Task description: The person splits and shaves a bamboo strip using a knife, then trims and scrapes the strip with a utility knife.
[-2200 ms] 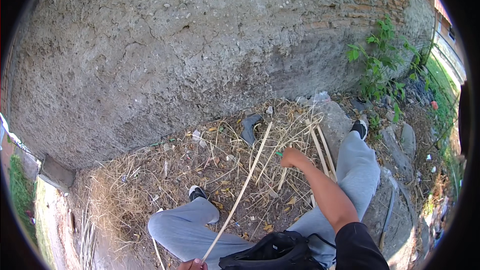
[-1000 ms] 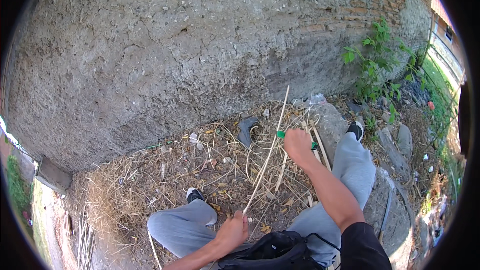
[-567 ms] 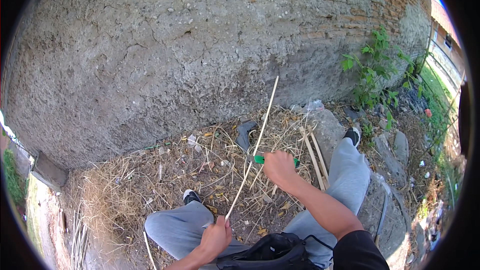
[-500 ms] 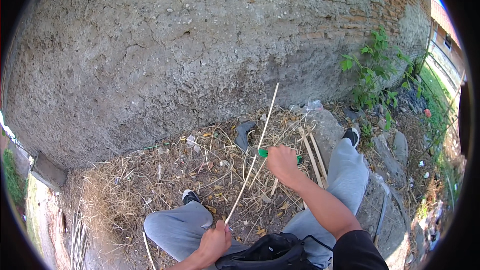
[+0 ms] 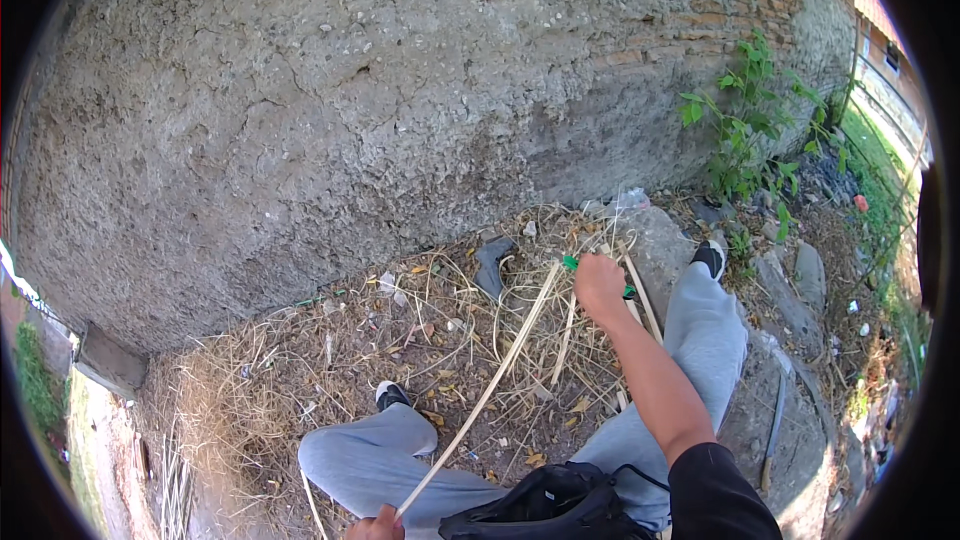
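Note:
My left hand (image 5: 376,524), partly cut off by the lower edge, is closed on the near end of a long, pale bamboo strip (image 5: 478,402). The strip slants away from me to the right, over the littered ground. At its far end my right hand (image 5: 602,288) is wrapped round a green-handled tool (image 5: 570,262). Green shows on both sides of that fist; the tool's blade, if it has one, cannot be made out. The strip's far tip lies right beside the green part; whether they touch is unclear.
Thin curled shavings (image 5: 450,335) cover the ground between my legs. More pale strips (image 5: 645,295) lean by my right leg on a large stone (image 5: 660,240). A rough wall (image 5: 330,140) rises in front, with a leafy plant (image 5: 750,130) at right. A black bag (image 5: 545,505) rests at my lap.
My right hand has moved away and to the right with the green-handled tool, up to the strip's far end. My left hand has drawn down and left with the strip's near end.

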{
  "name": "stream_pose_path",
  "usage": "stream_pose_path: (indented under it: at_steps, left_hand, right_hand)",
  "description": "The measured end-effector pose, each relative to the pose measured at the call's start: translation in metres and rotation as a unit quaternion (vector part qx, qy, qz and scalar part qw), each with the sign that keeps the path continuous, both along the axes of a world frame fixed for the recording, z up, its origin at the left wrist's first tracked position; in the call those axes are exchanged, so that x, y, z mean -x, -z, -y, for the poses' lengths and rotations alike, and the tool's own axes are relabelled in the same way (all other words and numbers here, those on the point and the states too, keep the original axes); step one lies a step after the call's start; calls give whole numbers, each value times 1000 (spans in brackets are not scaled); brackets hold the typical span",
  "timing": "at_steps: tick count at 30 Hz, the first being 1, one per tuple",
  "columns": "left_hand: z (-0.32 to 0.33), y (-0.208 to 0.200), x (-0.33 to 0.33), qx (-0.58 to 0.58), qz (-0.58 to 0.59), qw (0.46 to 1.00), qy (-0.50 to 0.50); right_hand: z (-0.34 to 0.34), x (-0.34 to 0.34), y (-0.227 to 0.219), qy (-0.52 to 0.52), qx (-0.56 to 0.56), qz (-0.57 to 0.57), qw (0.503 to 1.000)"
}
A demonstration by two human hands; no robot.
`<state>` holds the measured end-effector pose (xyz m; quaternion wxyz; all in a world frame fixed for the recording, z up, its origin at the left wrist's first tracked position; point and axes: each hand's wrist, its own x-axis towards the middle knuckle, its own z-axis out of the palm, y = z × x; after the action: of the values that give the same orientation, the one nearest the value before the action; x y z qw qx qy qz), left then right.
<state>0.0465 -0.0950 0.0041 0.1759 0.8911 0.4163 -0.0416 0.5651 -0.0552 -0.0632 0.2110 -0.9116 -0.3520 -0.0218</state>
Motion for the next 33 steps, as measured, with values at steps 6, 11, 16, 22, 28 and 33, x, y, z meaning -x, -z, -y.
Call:
stream_pose_path:
  at_steps: [6, 11, 16, 22, 28, 33]
  left_hand:
    - [-11, -7, -2, 52, -16, 997, -56]
    - [-25, -8, -52, 109, 107, 983, -99]
    - [-55, 11, -107, 153, 236, 956, -86]
    - [-85, 9, -162, 578, 267, 760, -136]
    - [-96, 15, -203, 549, 210, 805, -81]
    - [-112, 17, -209, 606, 149, 782, -15]
  right_hand:
    - [-3, 12, -9, 30, 39, -42, 998]
    - [-2, 90, -56, -137, 28, -181, 974]
    - [9, 91, -51, -217, -37, -528, 820]
    - [9, 95, -59, -29, -162, -849, 502]
    - [7, 105, -65, -102, -257, -698, 661]
    - [-2, 100, -48, -47, -280, -713, 641]
